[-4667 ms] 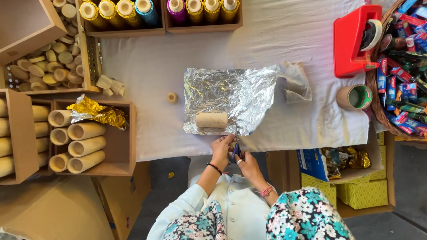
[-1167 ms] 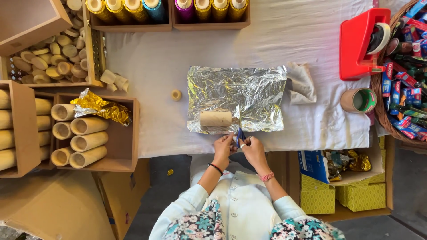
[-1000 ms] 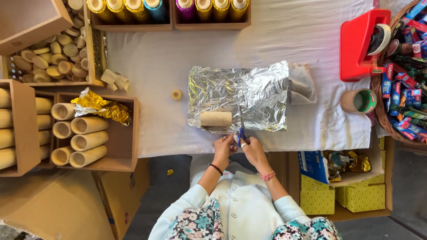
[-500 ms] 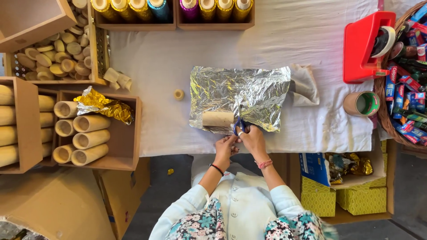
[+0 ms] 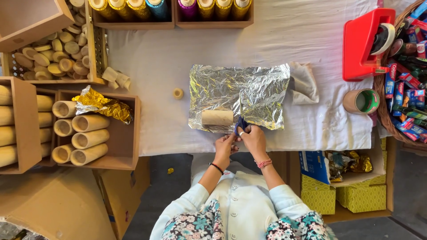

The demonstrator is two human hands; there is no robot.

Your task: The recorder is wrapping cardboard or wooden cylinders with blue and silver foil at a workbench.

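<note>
One foil sheet (image 5: 240, 95), one tube (image 5: 217, 117), two hands

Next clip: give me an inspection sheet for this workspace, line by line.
Surface: white cloth covers the table.
Job's things: silver foil sheet lies flat, cut partway from its near edge; cardboard tube on it.
Clutter: loose tubes in a wooden box, crumpled gold foil, red tape dispenser, tape roll, small folded cloth.
Grippers: right hand holds blue-handled scissors in the foil; left hand at the foil's near edge.
Cables: nothing seen.
Surroundings: yellow cartons, cardboard boxes on the floor.
</note>
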